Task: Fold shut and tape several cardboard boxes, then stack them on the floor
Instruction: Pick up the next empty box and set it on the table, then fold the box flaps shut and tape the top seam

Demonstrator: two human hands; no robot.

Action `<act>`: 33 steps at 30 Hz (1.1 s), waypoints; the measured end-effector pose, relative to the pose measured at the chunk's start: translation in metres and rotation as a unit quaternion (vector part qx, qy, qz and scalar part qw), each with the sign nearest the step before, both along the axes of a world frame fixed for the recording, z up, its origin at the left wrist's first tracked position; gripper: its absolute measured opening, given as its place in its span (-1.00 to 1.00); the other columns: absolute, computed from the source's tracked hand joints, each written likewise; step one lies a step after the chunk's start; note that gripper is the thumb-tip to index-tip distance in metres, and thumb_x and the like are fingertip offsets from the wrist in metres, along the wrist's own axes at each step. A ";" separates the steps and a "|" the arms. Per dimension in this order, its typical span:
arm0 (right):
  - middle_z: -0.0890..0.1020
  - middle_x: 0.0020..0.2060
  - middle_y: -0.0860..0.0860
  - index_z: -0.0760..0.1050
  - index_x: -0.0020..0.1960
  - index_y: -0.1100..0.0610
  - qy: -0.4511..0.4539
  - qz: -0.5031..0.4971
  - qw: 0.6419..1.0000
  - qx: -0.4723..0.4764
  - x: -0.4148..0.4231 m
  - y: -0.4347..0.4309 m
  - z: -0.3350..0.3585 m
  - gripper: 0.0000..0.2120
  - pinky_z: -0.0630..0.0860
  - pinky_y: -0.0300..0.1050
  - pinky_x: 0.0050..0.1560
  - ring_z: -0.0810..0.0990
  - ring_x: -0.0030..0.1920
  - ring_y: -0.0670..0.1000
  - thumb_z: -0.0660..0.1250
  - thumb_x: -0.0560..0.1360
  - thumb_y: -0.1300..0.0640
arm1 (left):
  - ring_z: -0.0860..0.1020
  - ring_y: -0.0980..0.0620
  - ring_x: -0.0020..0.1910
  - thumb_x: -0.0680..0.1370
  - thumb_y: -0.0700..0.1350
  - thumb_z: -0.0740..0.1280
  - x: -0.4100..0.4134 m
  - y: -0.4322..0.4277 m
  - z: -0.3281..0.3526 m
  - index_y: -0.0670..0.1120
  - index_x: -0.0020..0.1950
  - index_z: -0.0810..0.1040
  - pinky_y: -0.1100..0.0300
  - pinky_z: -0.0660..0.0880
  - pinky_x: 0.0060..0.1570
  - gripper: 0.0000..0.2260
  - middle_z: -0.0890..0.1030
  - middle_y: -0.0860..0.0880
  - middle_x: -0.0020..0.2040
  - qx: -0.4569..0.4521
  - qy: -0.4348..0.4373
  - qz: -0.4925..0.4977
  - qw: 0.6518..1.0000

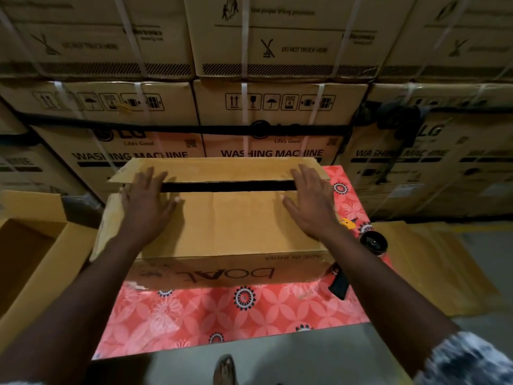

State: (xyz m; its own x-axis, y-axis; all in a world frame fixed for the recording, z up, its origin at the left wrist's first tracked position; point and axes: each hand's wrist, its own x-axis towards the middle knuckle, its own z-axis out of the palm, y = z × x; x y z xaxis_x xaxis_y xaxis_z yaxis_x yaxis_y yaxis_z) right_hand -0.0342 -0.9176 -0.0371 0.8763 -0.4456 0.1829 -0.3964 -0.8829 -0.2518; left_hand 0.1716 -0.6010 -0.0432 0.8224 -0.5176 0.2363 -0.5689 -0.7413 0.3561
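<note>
Okay so, working from the near side out: the long brown cardboard box (230,226) sits on the table with the red flower-patterned cloth (222,315), printed side facing the person, and it's mid-fold, not closed yet. Both hands are flat on top with fingers spread, gripping nothing. The left hand (147,207) and right hand (311,201) each have the palm on the near flap (230,212) and the fingertips reaching onto the far flap (222,169). There's a dark gap (227,187) between the two flaps, and the far one looks a bit lifted at its left corner. My take: draw the far flap toward you while pressing both down evenly, so the edges meet along the whole seam before any tape goes on. Keep one palm bridging the seam when you reach for the dark roll of tape (373,242) just beside the box's right end, otherwise the flaps will probably spring up. Behind it all is a wall of big washing machine cartons (272,107).
</note>
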 end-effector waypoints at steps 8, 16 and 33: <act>0.16 0.62 -0.02 0.24 0.58 -0.08 0.061 -0.031 0.996 0.051 -0.025 -0.016 -0.036 -0.36 -0.09 0.27 0.52 0.07 0.61 0.08 -0.01 0.58 -0.31 | 0.24 -0.09 0.54 0.60 0.31 -0.01 0.001 -0.006 -0.033 -0.06 0.50 0.37 -0.35 -0.07 0.49 -0.37 0.32 -0.08 0.55 0.035 0.048 -0.021 0.998; 0.61 0.01 0.21 0.60 0.13 0.21 -0.284 -0.465 0.747 0.380 -0.121 -0.030 -0.081 -0.81 0.37 -0.05 -0.15 0.57 0.02 0.18 0.34 0.60 0.13 | 0.31 -0.12 0.50 0.62 0.29 0.03 -0.001 -0.007 -0.035 -0.06 0.46 0.40 -0.33 -0.02 0.49 -0.42 0.38 -0.10 0.51 -0.002 0.035 -0.017 0.999; 0.61 -0.50 0.00 0.54 -0.13 0.10 -0.228 -0.438 0.501 0.711 -0.117 -0.069 -0.176 -0.79 0.53 -0.22 -0.52 0.58 -0.54 -0.03 0.29 0.63 0.05 | 0.41 -0.14 0.41 0.65 0.17 0.09 -0.003 -0.009 -0.027 -0.10 0.42 0.46 -0.25 0.10 0.48 -0.52 0.48 -0.14 0.43 -0.031 0.052 -0.012 0.998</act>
State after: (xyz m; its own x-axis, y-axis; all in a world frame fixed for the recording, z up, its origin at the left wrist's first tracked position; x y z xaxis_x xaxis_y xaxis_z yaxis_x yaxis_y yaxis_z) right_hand -0.1512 -0.9862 -0.2134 0.2432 -0.5867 -0.7724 -0.0907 0.7791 -0.6203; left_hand 0.1682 -0.6103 -0.0698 0.8318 -0.5245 0.1815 -0.5433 -0.7029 0.4591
